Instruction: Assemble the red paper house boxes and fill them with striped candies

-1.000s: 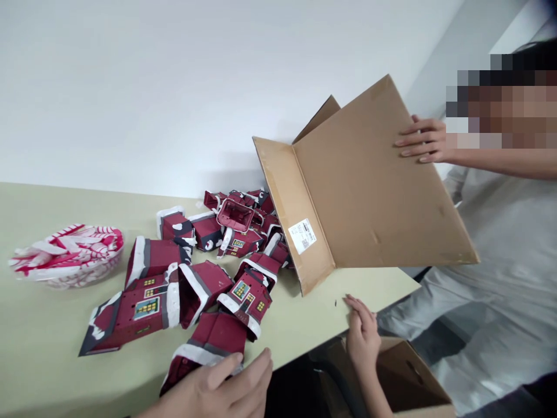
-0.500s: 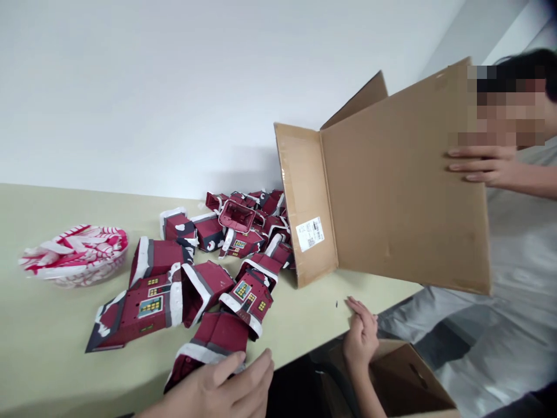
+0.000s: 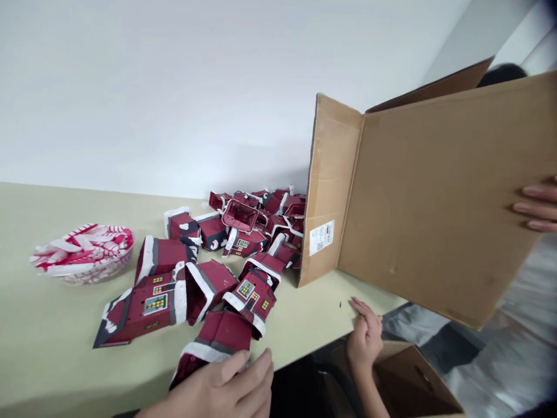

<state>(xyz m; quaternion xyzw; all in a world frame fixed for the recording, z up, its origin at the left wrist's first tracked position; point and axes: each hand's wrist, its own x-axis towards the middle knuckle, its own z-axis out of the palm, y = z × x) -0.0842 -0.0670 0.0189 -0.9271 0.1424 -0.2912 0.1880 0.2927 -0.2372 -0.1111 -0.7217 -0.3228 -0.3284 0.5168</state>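
Note:
My left hand (image 3: 230, 383) is at the bottom, its fingers extended and slightly bent, holding nothing that I can see. It partly covers the nearest maroon toy house shell (image 3: 217, 342), and contact between them cannot be made out. My right hand (image 3: 365, 334) lies at the table's front edge with its fingers stretched out. Close to its fingertips is a small dark bit (image 3: 340, 304) on the tabletop. Several more house shells with white snowy trim, such as one with printed windows (image 3: 150, 305), lie in a heap (image 3: 265, 215) reaching the wall.
A co-worker's hand (image 3: 539, 206) holds a large open cardboard box (image 3: 435, 191) tilted at the right, its flap beside the heap. A clear bowl (image 3: 87, 270) of red-and-white pieces stands left on the table (image 3: 43, 325). Another open carton (image 3: 409, 377) is below the table edge.
The co-worker's large box has swung right and tilted further, uncovering more shells behind its flap. The view has shifted slightly. My hands have barely moved.

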